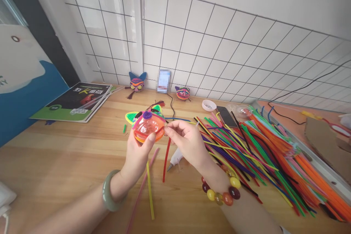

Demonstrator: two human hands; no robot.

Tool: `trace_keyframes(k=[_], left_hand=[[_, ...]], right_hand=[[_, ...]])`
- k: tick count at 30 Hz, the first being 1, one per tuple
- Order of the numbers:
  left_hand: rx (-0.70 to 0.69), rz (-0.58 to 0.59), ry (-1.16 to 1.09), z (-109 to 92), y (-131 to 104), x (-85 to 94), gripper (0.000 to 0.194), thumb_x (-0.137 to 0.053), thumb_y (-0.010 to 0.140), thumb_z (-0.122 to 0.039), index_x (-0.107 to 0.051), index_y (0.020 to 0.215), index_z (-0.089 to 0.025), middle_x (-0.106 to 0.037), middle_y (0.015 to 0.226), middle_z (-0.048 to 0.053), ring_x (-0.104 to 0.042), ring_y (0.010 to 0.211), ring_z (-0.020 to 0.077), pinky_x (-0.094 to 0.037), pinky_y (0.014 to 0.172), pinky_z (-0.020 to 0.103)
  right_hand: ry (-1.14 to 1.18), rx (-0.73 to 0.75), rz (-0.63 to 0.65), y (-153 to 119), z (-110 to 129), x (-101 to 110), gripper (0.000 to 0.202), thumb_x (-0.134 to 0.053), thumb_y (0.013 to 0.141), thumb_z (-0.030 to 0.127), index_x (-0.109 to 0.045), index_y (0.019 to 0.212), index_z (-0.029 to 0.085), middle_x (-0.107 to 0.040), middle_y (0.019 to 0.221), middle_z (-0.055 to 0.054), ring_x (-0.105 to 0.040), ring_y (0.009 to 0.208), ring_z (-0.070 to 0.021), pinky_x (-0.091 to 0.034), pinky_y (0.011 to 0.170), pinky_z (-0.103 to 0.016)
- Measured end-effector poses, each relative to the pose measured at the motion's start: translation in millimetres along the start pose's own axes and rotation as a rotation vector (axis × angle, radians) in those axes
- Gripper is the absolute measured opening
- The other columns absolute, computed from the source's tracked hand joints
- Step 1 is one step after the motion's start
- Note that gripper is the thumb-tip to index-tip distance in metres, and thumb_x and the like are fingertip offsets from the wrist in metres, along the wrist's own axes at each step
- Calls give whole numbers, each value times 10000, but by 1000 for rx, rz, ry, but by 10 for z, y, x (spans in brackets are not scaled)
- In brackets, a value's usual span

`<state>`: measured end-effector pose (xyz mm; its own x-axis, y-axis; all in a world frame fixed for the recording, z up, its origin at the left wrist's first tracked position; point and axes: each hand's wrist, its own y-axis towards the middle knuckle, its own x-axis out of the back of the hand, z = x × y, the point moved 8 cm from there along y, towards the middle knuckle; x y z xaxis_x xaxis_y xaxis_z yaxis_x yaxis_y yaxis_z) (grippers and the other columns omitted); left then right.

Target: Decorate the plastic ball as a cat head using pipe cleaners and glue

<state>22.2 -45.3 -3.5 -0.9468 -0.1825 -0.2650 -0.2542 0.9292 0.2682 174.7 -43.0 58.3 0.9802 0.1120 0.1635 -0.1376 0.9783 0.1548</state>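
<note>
My left hand (140, 149) is closed around a small cat-face craft (147, 115) with yellow-edged green ears, a purple spiral on the forehead and a clear plastic dome framed in orange. Its thumb presses on the lower rim of the dome. At the craft's right edge, my right hand (189, 140) pinches a red pipe cleaner (159, 130) that runs along the dome; the fingertips partly hide its end. Another red length (166, 161) extends downward below the right fingers. A white glue gun (175, 158) lies behind and under the right hand.
Many coloured pipe cleaners (263, 146) cover the right side. Two finished cat faces, one blue-eared (137, 82) and one purple-eared (183, 93), stand by the wall beside a lit phone (163, 81). A pink bowl (209, 105), a dark phone (226, 116) and a book (79, 100) lie around.
</note>
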Motion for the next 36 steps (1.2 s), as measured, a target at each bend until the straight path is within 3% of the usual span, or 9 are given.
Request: trace_keyframes(k=[9, 30, 36], left_hand=[[17, 5, -54, 67, 0, 0, 500, -721, 756, -485, -629, 1129, -166, -700, 1084, 128, -651, 1040, 310, -477, 956, 449], [16, -5, -35, 70, 1, 3, 477, -715, 762, -473, -629, 1117, -165, -695, 1096, 124, -645, 1049, 301, -480, 958, 433], [18, 1, 13, 36, 7, -4, 469, -692, 786, -482, -626, 1108, -147, -692, 1087, 131, -640, 1037, 302, -469, 953, 434]], right_hand=[[-18, -12, 16, 14, -13, -4, 182, -633, 829, 350, -642, 786, 173, -542, 631, 30, -481, 584, -104, -400, 547, -225], [-48, 6, 6, 2, -50, -11, 206, -613, 834, 377, -638, 804, 174, -580, 692, 3, -496, 629, -125, -423, 585, -250], [-69, 39, -7, 12, -26, -3, 196, -610, 839, 377, -623, 789, 188, -508, 648, 19, -478, 611, -128, -443, 554, -241]])
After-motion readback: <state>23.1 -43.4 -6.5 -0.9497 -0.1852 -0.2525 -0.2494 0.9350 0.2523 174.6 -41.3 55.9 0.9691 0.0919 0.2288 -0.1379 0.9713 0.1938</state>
